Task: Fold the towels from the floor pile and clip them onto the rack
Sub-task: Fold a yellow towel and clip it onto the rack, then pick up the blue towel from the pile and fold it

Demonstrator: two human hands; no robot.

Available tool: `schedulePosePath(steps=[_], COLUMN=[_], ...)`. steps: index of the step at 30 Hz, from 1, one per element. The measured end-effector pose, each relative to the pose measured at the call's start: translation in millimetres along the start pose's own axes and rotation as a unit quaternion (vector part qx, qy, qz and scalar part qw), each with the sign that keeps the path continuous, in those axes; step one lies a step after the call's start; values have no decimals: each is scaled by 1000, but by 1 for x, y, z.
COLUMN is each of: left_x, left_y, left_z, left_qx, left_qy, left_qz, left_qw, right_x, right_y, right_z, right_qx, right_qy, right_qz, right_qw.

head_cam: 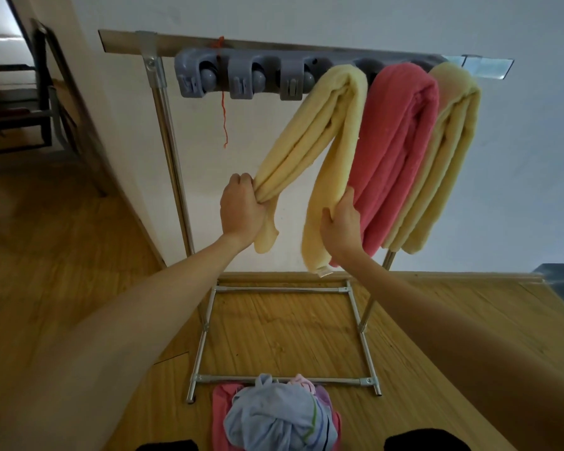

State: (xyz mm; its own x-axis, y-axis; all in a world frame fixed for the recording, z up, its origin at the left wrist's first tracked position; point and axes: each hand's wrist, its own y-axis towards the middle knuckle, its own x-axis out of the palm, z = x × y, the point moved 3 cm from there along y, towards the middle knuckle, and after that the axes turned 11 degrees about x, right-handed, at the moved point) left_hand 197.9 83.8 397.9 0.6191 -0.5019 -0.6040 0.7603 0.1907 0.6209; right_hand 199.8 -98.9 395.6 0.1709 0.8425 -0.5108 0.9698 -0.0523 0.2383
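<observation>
A folded pale yellow towel [331, 131] hangs from the grey clip strip [241, 76] on the metal rack [170, 151], its two halves spread apart. My left hand [240, 206] grips the left half near its lower end. My right hand [341, 226] holds the edge of the right half. To the right hang a pink towel [394, 151] and another yellow towel [443, 157], both in the strip. The floor pile [274, 415], light blue and pink cloth, lies at the rack's front foot bar.
Three clips at the strip's left hold nothing, and an orange thread [223, 112] dangles there. A white wall stands behind the rack. A dark metal chair frame [46, 102] is at the left. Wooden floor [79, 239] surrounds the rack.
</observation>
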Motion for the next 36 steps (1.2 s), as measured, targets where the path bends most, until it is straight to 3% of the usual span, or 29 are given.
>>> schedulePosePath(steps=[8,15,21,26,29,32,36], left_x=[46,106,144,181,209,243,294], left_y=[-23,-130,-248,-334,-374,-402,-427], left_z=[18,-27,-105,-151,-161,-162,-160], left_qx=[-8,-2,-109,-158,-153,-93,-40], left_qy=[-20,-59,-6,22,18,1,-4], left_qz=[-29,-190,-319,-426,-471,-496,-528], left_qw=[999,980,942,891,869,864,848], right_x=[4,18,58,115,137,147,157], right_y=[11,-35,-87,-148,-188,-220,-244], right_z=[39,140,243,334,389,430,465], right_qx=[-45,-65,48,150,223,307,433], right_qy=[-61,-140,-207,-265,-270,-267,-188], right_qz=[-14,-99,-175,-347,-404,-427,-368], right_qw=[997,983,961,887,845,807,801])
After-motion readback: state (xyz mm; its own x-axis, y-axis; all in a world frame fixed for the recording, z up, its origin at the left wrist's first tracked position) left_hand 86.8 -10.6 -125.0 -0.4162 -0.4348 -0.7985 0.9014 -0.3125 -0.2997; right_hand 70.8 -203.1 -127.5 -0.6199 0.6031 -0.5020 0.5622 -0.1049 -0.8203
